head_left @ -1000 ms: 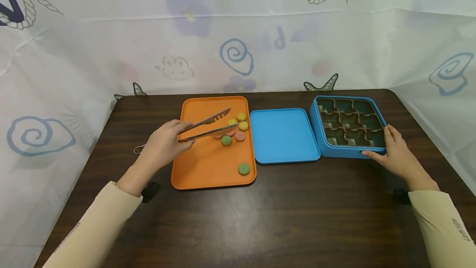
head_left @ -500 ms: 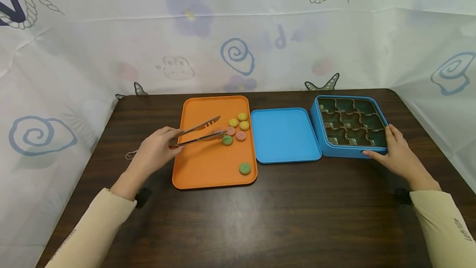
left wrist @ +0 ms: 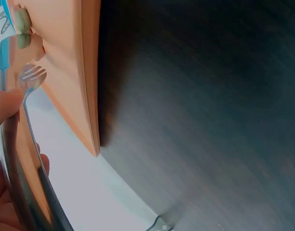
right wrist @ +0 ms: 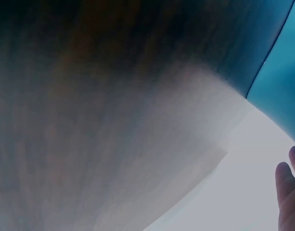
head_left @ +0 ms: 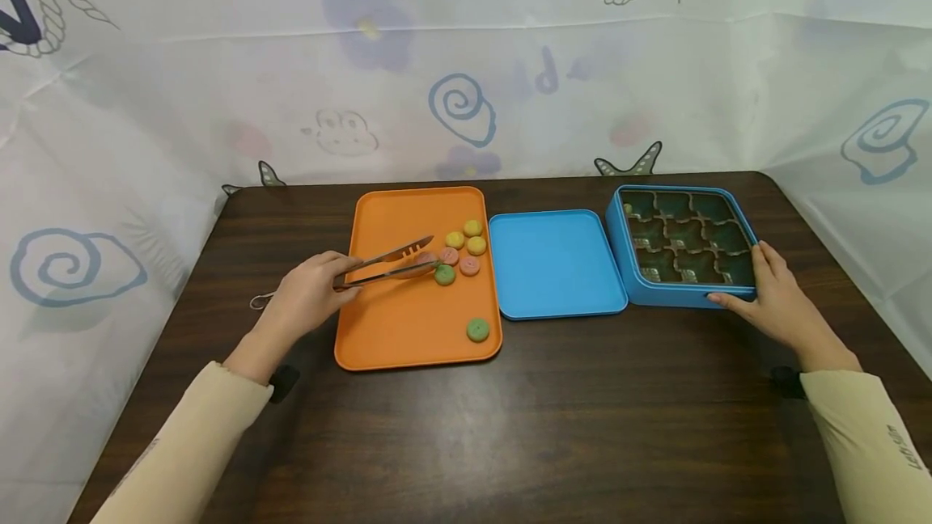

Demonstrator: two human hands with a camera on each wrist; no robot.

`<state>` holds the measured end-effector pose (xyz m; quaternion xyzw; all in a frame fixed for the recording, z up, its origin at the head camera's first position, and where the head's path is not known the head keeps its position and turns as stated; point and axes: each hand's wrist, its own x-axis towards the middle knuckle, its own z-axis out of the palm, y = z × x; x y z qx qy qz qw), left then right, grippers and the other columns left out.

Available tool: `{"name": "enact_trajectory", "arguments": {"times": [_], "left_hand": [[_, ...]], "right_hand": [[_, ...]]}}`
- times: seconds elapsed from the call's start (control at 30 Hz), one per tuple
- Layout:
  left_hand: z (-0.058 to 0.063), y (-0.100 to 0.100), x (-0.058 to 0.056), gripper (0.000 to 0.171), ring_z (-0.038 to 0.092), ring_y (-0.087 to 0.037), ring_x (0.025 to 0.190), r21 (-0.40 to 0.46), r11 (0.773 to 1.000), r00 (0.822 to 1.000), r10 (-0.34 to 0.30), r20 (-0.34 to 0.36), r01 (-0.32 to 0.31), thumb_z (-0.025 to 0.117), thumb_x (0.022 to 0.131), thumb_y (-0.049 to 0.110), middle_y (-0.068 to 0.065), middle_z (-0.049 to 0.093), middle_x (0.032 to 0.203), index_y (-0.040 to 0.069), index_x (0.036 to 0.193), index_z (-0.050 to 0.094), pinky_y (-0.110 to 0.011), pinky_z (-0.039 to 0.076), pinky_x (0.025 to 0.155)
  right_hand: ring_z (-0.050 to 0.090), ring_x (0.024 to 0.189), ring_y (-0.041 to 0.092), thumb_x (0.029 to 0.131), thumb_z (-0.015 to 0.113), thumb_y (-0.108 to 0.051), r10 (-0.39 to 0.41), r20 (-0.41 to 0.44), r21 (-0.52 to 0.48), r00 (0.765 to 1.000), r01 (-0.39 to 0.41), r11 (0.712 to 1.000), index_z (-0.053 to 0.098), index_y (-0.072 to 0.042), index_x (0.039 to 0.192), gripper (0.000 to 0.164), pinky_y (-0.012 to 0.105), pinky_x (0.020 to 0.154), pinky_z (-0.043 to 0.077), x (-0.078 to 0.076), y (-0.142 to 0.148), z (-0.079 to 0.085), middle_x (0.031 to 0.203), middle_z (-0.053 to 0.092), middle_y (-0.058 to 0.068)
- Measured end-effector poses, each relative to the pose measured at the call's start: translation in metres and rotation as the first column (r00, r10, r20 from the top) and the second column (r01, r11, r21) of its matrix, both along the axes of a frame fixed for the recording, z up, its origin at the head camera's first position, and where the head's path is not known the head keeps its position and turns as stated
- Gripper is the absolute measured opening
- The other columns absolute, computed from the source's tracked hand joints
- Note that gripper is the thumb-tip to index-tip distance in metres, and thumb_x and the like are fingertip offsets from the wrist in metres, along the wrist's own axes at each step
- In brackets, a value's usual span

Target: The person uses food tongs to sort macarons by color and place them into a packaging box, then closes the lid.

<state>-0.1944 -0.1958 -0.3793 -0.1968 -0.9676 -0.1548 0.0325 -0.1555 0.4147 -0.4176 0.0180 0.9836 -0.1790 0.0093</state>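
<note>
In the head view my left hand [head_left: 309, 293] holds metal tongs [head_left: 393, 254] over the orange tray [head_left: 408, 330]. The tongs' two arms stand apart, with the tips at a pink disc [head_left: 425, 259] partly hidden by them. Near the tips lie several button-like discs: yellow [head_left: 476, 246], pink [head_left: 469, 266] and green [head_left: 444, 274]. A second green disc [head_left: 477, 330] lies apart, nearer the front. In the left wrist view, thumb and fingers hold the tongs [left wrist: 30, 163]. My right hand [head_left: 782, 310] rests at the near right corner of the blue divided box [head_left: 677, 296], thumb along its front.
A flat blue tray or lid [head_left: 559, 265] lies between the orange tray and the box. The box has rows of dark compartments; a small yellowish thing [head_left: 628, 209] shows in its far left one. White patterned cloth [head_left: 546, 120] hangs behind the dark wooden table [head_left: 510, 427].
My left hand has drawn back to the left and slightly down with the tongs, whose tips have come closer together. The right hand and the box have stayed put.
</note>
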Motion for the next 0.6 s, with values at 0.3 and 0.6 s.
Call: {"name": "enact_trajectory", "arguments": {"times": [0.3, 0.6], "left_hand": [[-0.0023, 0.0020, -0.0036, 0.037, 0.065, -0.032, 0.093, -0.013, 0.999, 0.999, -0.037, -0.037, 0.037, 0.072, 0.084, 0.011, -0.018, 0.067, 0.110, 0.002, 0.119, 0.065, -0.046, 0.054, 0.077], [-0.0063, 0.0045, -0.0044, 0.036, 0.065, -0.031, 0.091, -0.004, 0.998, 0.994, -0.060, -0.095, 0.059, 0.074, 0.083, 0.011, -0.016, 0.069, 0.106, 0.003, 0.117, 0.067, -0.045, 0.054, 0.074]], "right_hand": [[0.001, 0.139, 0.058, 0.088, 0.058, -0.055, -0.001, 0.009, -0.002, 1.000, 0.001, 1.000, -0.009, 0.011, 0.147, 0.111, 0.073, 0.105, 0.016, -0.0022, 0.0008, 0.0001, 0.153, -0.007, 0.037], [0.002, 0.139, 0.058, 0.088, 0.058, -0.056, -0.012, 0.018, 0.004, 1.000, 0.012, 1.000, -0.009, 0.011, 0.147, 0.112, 0.073, 0.104, 0.017, -0.0020, 0.0012, 0.0000, 0.153, -0.006, 0.037]]}}
